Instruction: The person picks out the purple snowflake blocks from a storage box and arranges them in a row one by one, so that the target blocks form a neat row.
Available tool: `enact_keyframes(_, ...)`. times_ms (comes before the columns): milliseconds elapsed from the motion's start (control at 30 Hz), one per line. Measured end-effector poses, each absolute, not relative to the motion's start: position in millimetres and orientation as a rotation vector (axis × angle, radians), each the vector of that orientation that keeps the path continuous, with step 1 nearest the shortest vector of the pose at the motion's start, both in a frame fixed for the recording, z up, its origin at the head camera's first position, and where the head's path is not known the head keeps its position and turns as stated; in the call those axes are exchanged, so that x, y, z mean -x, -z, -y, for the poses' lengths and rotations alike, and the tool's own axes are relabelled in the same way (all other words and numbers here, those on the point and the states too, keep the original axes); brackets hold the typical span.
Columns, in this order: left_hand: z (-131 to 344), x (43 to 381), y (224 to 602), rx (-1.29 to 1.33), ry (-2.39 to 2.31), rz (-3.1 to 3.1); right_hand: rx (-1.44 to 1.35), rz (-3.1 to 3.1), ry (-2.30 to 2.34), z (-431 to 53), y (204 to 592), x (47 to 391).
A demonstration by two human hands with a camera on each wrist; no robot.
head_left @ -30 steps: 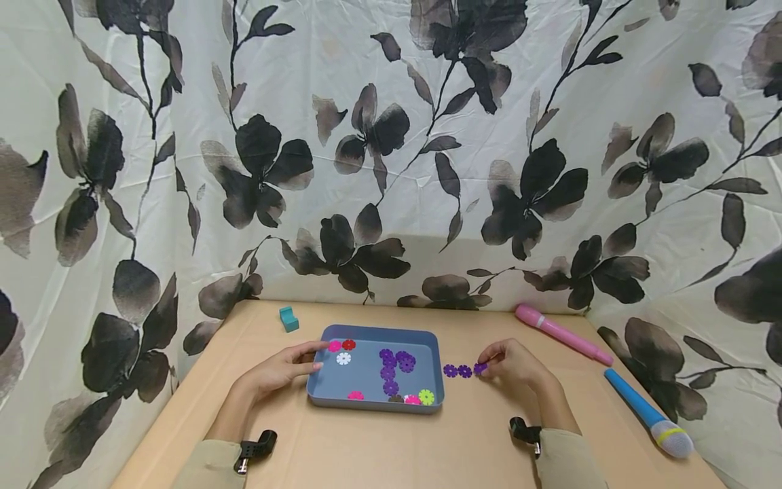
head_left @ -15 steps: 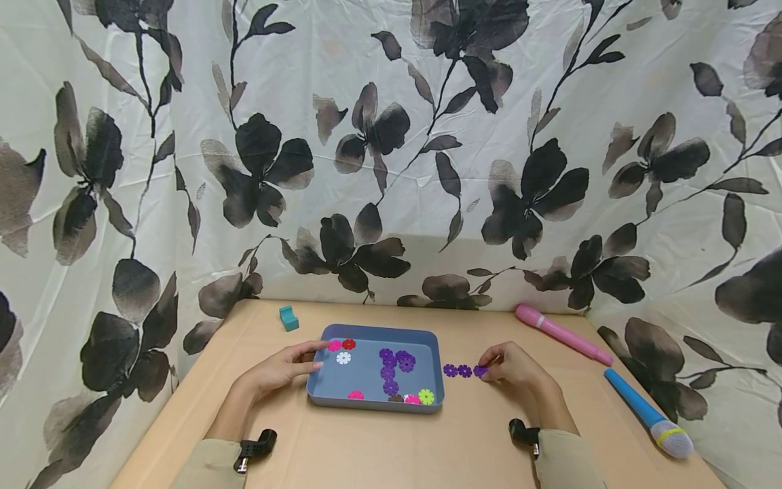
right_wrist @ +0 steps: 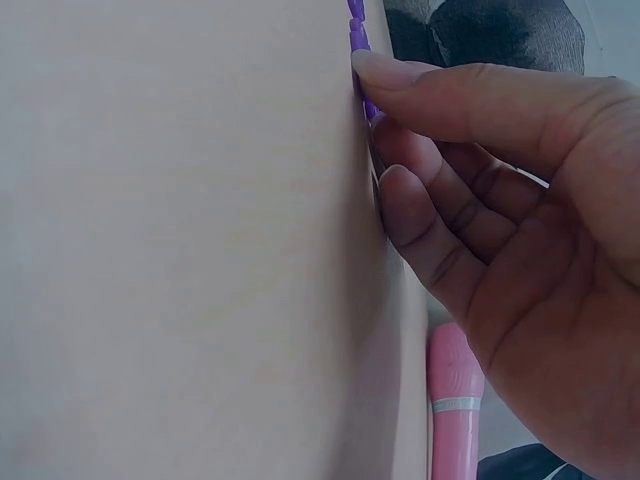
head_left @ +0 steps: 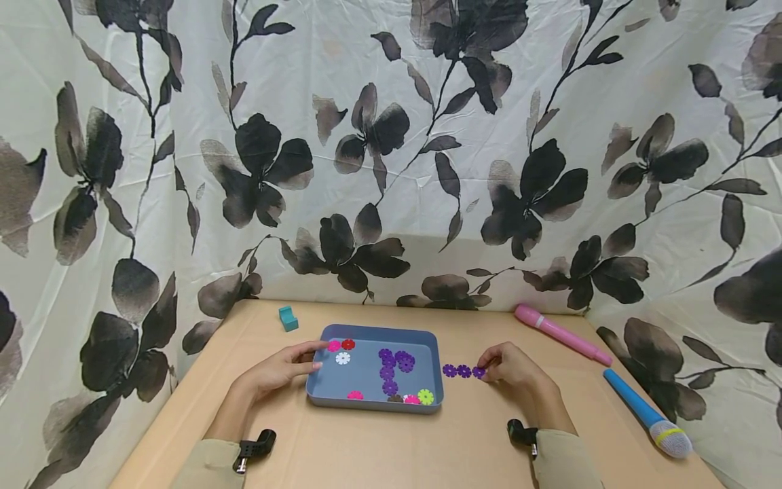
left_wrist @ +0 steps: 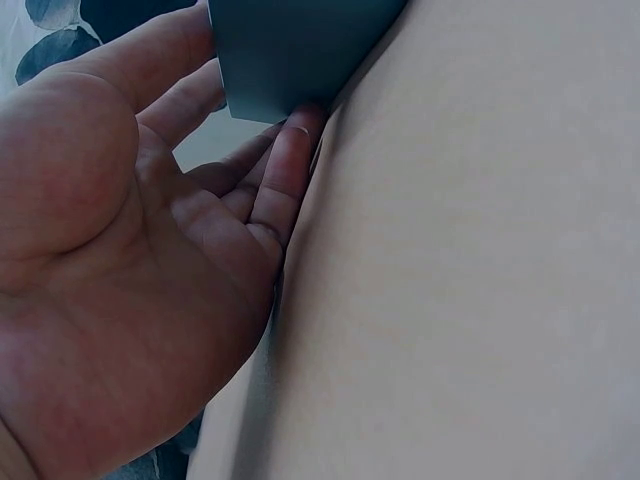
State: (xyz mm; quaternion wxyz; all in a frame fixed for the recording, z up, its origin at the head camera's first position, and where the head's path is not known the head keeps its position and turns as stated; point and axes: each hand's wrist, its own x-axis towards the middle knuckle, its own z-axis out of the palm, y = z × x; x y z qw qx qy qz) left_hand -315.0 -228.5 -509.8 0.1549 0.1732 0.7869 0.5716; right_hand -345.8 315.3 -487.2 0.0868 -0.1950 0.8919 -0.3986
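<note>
My left hand (head_left: 282, 367) holds the left end of a blue-grey tray (head_left: 373, 405), its thumb and index finger over the rim. In the left wrist view, a fingertip reaches below the tray's corner (left_wrist: 290, 60). To the right of the tray, my right hand (head_left: 515, 368) pinches the rightmost purple flower-shaped disc (head_left: 478, 373) of a short row. The row's other two purple discs (head_left: 457, 371) lie flat on the table. Inside the tray are several purple discs (head_left: 387, 373), a white disc (head_left: 343, 358), a red disc (head_left: 347, 344), several pink ones and a lime disc (head_left: 425, 396).
A teal block (head_left: 288, 319) sits at the table's back left. Toward the right edge lie a pink toy microphone (head_left: 562, 334) and a blue one (head_left: 647, 414). Flowered cloth (head_left: 452, 170) hangs behind the table (head_left: 379, 451) and along its sides.
Almost nothing differs; both hands stay in place, the left at the tray and the right on the end disc of the row.
</note>
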Motion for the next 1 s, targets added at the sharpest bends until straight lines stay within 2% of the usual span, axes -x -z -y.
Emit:
enact_keyframes(867, 229.4, 315.3, 510.1, -0.485, -1.640, -2.250, 0.633, -2.668, 1.157, -313.9, 487.0, 346.9)
enact_keyframes(1000, 228.7, 315.4, 509.5, -0.486, -1.635, -2.256, 0.576, -2.711, 1.163, -312.4, 482.5, 345.4)
